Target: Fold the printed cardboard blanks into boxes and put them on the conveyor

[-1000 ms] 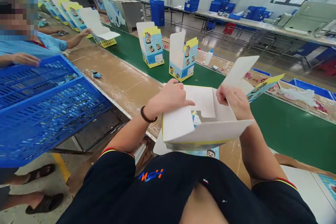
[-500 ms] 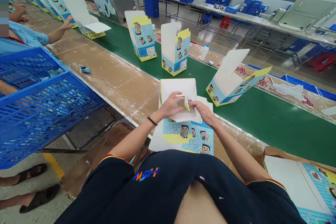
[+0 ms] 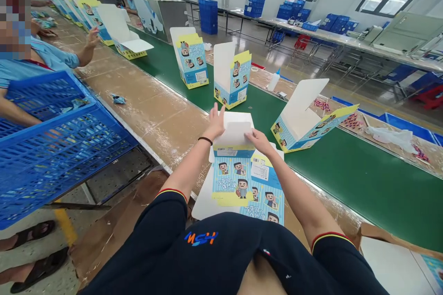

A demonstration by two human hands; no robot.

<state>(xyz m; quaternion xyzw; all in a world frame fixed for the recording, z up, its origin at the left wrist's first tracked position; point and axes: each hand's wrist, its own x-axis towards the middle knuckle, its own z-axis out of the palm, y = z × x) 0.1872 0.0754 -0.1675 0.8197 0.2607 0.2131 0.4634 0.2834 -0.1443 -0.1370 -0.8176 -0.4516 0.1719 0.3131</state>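
my left hand [image 3: 216, 122] is open and holds nothing, my right hand [image 3: 259, 143] rests its fingertips ungripping on the white flap [image 3: 235, 134] of a printed carton [image 3: 238, 184] lying on the bench [image 3: 155, 120], that flap not yet folded down, while other cartons [image 3: 231, 76] stand open on the belt [image 3: 346, 179].

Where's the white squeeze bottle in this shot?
In the head view, the white squeeze bottle stands right of centre, high in the frame, on the brown bench just beyond the green conveyor belt, to the right of an upright box.
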